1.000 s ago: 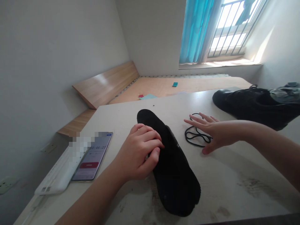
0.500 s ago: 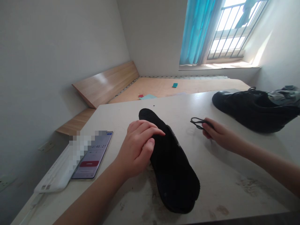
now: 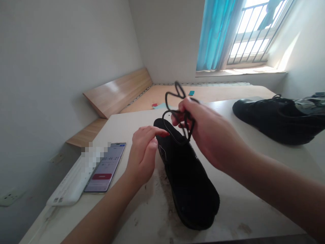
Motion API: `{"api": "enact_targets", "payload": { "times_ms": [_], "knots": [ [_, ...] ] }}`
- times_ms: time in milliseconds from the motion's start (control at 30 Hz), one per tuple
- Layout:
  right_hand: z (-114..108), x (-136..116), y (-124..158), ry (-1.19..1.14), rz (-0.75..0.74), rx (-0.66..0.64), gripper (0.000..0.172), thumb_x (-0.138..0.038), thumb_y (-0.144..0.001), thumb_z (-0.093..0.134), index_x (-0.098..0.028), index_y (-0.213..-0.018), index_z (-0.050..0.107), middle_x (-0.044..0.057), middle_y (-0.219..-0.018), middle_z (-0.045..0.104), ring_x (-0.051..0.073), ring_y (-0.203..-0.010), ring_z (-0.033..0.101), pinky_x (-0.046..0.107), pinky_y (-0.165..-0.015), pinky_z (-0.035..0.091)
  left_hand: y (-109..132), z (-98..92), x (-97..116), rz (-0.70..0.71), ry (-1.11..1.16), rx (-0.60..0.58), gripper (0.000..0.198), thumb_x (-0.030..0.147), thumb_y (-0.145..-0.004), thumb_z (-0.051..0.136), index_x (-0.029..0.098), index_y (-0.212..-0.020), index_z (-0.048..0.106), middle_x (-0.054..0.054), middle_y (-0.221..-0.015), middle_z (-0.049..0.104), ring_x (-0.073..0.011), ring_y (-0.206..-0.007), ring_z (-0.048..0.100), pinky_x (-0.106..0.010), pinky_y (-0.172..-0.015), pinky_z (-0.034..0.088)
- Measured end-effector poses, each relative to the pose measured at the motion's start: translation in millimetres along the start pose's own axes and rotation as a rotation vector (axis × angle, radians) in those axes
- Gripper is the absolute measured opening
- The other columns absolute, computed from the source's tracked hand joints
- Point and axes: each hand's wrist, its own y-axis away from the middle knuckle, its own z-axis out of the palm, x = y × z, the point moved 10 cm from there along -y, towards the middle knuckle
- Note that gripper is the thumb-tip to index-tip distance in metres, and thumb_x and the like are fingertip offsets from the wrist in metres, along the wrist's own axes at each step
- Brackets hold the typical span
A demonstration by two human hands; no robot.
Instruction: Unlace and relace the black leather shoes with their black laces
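Observation:
A black shoe (image 3: 189, 186) lies on the white table (image 3: 243, 217), its far end pointing away from me. My left hand (image 3: 142, 156) rests against the shoe's left side, with the index finger reaching over its far end. My right hand (image 3: 208, 135) is raised above the shoe and pinches a black lace (image 3: 175, 96). A loop of the lace stands up above my fingers, and another part hangs down to the shoe. The shoe's opening is mostly hidden by my right hand.
A second black shoe (image 3: 269, 122) with its lace lies at the table's right, a cloth on it. A phone (image 3: 105, 167) showing a timer lies by a white power strip (image 3: 68, 183) at the left edge. Beyond the table is a wooden bed frame (image 3: 119, 91).
My right hand has picked the lace up from the table and lifted it over the shoe. My left hand has shifted to the shoe's left side.

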Motion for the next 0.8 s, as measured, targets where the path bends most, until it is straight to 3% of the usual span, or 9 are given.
{"api": "enact_targets", "payload": {
  "times_ms": [133, 233, 367, 500, 567, 633, 700, 800],
  "knots": [
    [13, 41, 8, 0.565, 0.025, -0.229, 0.036, -0.048, -0.098, 0.039, -0.022, -0.079, 0.055, 0.005, -0.085, 0.062, 0.025, -0.096, 0.059, 0.044, -0.088, 0.048, -2, -2.0, -13, -0.116, 0.045, 0.011, 0.031, 0.023, -0.094, 0.036, 0.022, -0.085, 0.065, -0.003, -0.094, 0.07, -0.0225, -0.097, 0.06, -0.042, -0.094, 0.044],
    [15, 38, 25, 0.871, -0.19, -0.374, 0.039, -0.04, -0.101, 0.035, -0.02, -0.08, 0.061, 0.009, -0.101, 0.064, 0.027, -0.114, 0.052, 0.05, -0.103, 0.04, -1, 0.0, -14, -0.147, 0.032, 0.011, 0.027, 0.023, -0.092, 0.039, 0.022, -0.08, 0.063, -0.003, -0.087, 0.07, -0.0222, -0.09, 0.062, -0.042, -0.09, 0.046],
    [17, 32, 46, 1.165, -0.389, -0.491, 0.023, -0.029, -0.093, 0.054, -0.019, -0.076, 0.066, 0.009, -0.111, 0.064, 0.031, -0.121, 0.049, 0.054, -0.108, 0.036, 1, -2.1, -8, -0.114, -0.006, 0.035, 0.017, 0.023, -0.092, 0.043, 0.022, -0.086, 0.059, -0.002, -0.083, 0.066, -0.0206, -0.084, 0.061, -0.042, -0.087, 0.046],
    [19, 24, 50, 1.15, -0.418, -0.549, 0.015, -0.028, -0.086, 0.065, -0.02, -0.075, 0.059, 0.003, -0.094, 0.066, 0.023, -0.105, 0.059, 0.056, -0.115, 0.027, 0, 4.2, 9, 0.032, -0.025, -0.038, 0.02, 0.022, -0.093, 0.046, 0.022, -0.096, 0.066, -0.002, -0.089, 0.071, -0.0201, -0.088, 0.062, -0.042, -0.089, 0.044],
    [16, 17, 50, 1.092, -0.433, -0.541, 0.011, -0.029, -0.088, 0.063, -0.021, -0.084, 0.056, 0.0, -0.09, 0.065, 0.018, -0.093, 0.063, 0.056, -0.117, 0.024, 1, 14.4, 17, 0.112, -0.076, -0.13, 0.023, 0.021, -0.093, 0.048, 0.022, -0.088, 0.07, -0.001, -0.086, 0.074, -0.0202, -0.088, 0.062, -0.043, -0.093, 0.041],
    [9, 10, 50, 1.046, -0.472, -0.488, 0.009, -0.03, -0.092, 0.056, -0.022, -0.095, 0.055, 0.0, -0.092, 0.067, 0.017, -0.087, 0.065, 0.052, -0.115, 0.031, 1, 22.1, 20, 0.152, -0.128, -0.192, 0.026, 0.022, -0.093, 0.049, 0.022, -0.08, 0.072, -0.001, -0.084, 0.074, -0.0207, -0.089, 0.062, -0.046, -0.096, 0.037],
    [-2, -1, 53, 1.04, -0.551, -0.388, 0.01, -0.027, -0.096, 0.05, -0.023, -0.104, 0.053, 0.002, -0.101, 0.069, 0.019, -0.095, 0.066, 0.045, -0.104, 0.044, 1, 24.7, 20, 0.152, -0.151, -0.21, 0.032, 0.023, -0.094, 0.047, 0.022, -0.078, 0.074, -0.002, -0.087, 0.074, -0.0214, -0.092, 0.061, -0.047, -0.097, 0.036],
    [-18, -10, 67, 1.078, -0.647, -0.29, 0.019, -0.025, -0.099, 0.045, -0.025, -0.116, 0.051, 0.006, -0.118, 0.066, 0.022, -0.113, 0.062, 0.038, -0.094, 0.051, 1, 24.0, 18, 0.134, -0.147, -0.215, 0.041, 0.021, -0.095, 0.038, 0.024, -0.077, 0.075, -0.003, -0.098, 0.073, -0.0224, -0.101, 0.058, -0.047, -0.097, 0.037]
  ]
}}
